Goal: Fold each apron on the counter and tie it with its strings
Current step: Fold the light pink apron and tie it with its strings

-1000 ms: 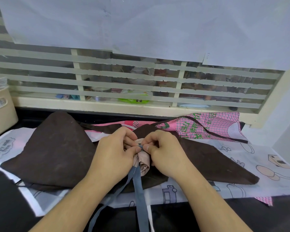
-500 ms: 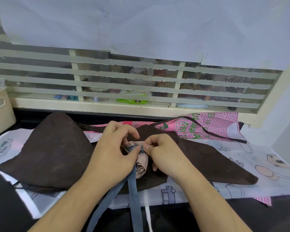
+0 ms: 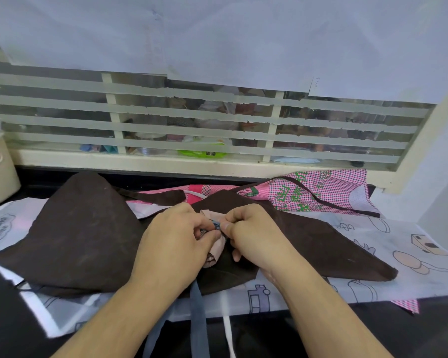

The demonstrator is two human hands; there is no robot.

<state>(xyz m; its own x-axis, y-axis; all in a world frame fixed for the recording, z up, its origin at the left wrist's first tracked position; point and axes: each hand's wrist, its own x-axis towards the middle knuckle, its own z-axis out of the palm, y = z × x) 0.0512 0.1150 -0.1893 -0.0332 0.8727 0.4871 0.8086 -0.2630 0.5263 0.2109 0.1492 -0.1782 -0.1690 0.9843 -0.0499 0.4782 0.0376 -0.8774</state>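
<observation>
Aprons cover the table [image 3: 321, 329]; left hand [image 3: 176, 244] and right hand [image 3: 254, 236] pinch the strings [image 3: 216, 226] over the bundle [image 3: 215, 251], keeping the knot tight.

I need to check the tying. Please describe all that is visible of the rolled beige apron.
The beige apron is a small soft cloth roll lying on the brown apron. The left hand and right hand pinch its grey-blue strings at a crossing on top; two string tails hang over the counter edge.
</observation>
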